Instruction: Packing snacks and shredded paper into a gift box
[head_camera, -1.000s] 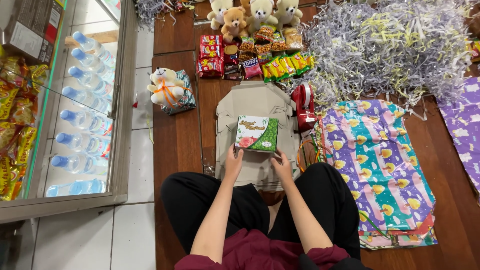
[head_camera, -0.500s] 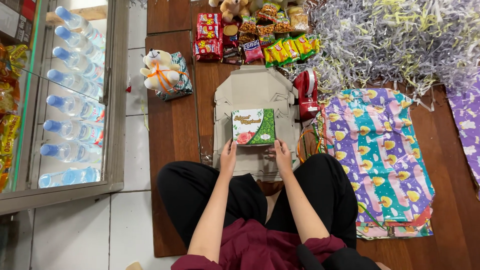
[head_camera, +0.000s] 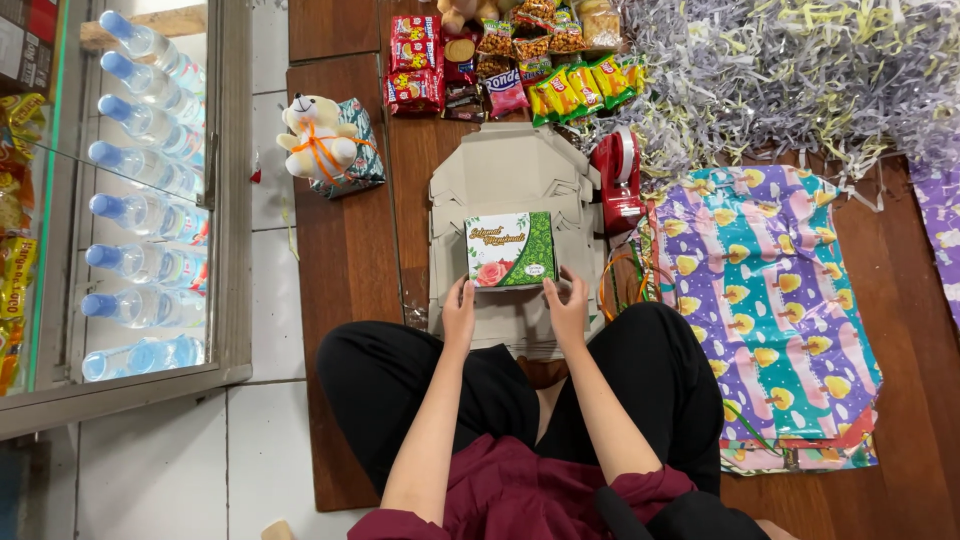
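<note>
A small green and white printed box (head_camera: 511, 250) with a rose picture sits on a stack of flat grey cardboard blanks (head_camera: 505, 180) on the wooden floor in front of my crossed legs. My left hand (head_camera: 459, 313) holds the box's near left corner. At the near right corner, my right hand (head_camera: 568, 310) grips it with fingers curled against the edge.
A red tape dispenser (head_camera: 618, 180) stands right of the cardboard. Colourful wrapping paper (head_camera: 770, 300) lies at right, shredded paper (head_camera: 790, 70) behind it. Snack packets (head_camera: 500, 60) line the far side. A teddy bear on a wrapped parcel (head_camera: 325, 145) sits left, beside a glass cabinet of water bottles (head_camera: 140, 200).
The view has tilted down and closer. My hands and the box have stayed on the cardboard stack, the box shifted slightly toward me.
</note>
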